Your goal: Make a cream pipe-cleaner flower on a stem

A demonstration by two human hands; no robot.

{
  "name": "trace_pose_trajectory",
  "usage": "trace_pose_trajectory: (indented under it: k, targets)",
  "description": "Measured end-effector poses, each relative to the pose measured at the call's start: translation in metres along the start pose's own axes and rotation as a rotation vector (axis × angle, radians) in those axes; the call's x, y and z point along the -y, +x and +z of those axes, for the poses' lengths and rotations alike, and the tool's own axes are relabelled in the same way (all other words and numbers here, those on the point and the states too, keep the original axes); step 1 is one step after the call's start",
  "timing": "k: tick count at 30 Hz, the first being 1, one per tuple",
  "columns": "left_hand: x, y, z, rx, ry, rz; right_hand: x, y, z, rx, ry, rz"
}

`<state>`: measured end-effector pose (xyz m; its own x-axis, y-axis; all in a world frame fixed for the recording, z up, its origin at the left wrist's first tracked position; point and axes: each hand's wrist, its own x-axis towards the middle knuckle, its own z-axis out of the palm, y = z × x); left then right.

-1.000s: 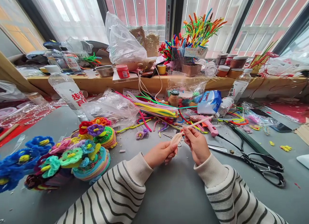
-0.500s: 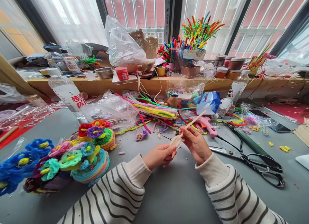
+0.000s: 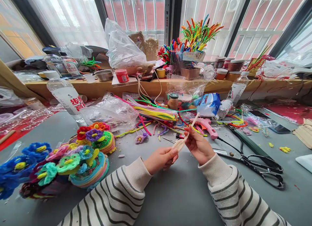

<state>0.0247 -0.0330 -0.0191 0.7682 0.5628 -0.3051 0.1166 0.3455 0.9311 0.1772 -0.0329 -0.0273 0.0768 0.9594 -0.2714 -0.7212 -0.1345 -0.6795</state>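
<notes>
Between my two hands, over the near middle of the table, is a cream pipe cleaner (image 3: 179, 144), its lower part bent into a flat, looped shape. My left hand (image 3: 159, 160) pinches the looped end between thumb and fingers. With its fingertips closed, my right hand (image 3: 200, 146) grips the narrow part, and a straight free end sticks up past them. My fingers hide part of the piece. Just behind the hands lies a small black-and-red tube (image 3: 179, 135). Large black-handled scissors (image 3: 246, 158) rest open to the right of my right hand.
A pink glue gun (image 3: 207, 127) with its cable lies beyond my right hand. Colourful pipe cleaners (image 3: 156, 113) are heaped at the back. Fuzzy flower pieces (image 3: 70, 161) stand on the left near a water bottle (image 3: 64, 94). A crowded wooden ledge (image 3: 146, 86) runs behind.
The free end of the cream pipe cleaner now points more steeply upward. My right hand has turned slightly, and the hands are a little farther apart. The view has shifted slightly.
</notes>
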Motion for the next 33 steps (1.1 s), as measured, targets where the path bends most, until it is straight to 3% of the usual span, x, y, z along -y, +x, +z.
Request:
trace_pose_trajectory:
  k: [6, 17, 23, 28, 31, 33]
  targets:
    - [0.006, 0.004, 0.001, -0.041, 0.088, 0.038, 0.000, 0.000, 0.001, -0.107, -0.085, -0.055]
    - [0.001, 0.002, -0.002, -0.037, 0.084, -0.003, 0.008, 0.002, -0.002, -0.128, -0.068, -0.289]
    - [-0.001, 0.000, -0.003, -0.036, 0.085, -0.007, 0.016, 0.006, -0.008, -0.155, -0.089, -0.303]
    - [-0.002, 0.000, -0.004, -0.143, 0.015, 0.020, 0.009, 0.005, -0.006, 0.070, -0.113, -0.161]
    - [-0.001, 0.001, -0.004, -0.130, -0.001, 0.031, -0.002, 0.000, 0.000, 0.256, -0.295, -0.075]
    - [0.000, 0.001, -0.004, -0.088, 0.009, 0.020, -0.009, -0.002, 0.004, 0.314, -0.476, -0.086]
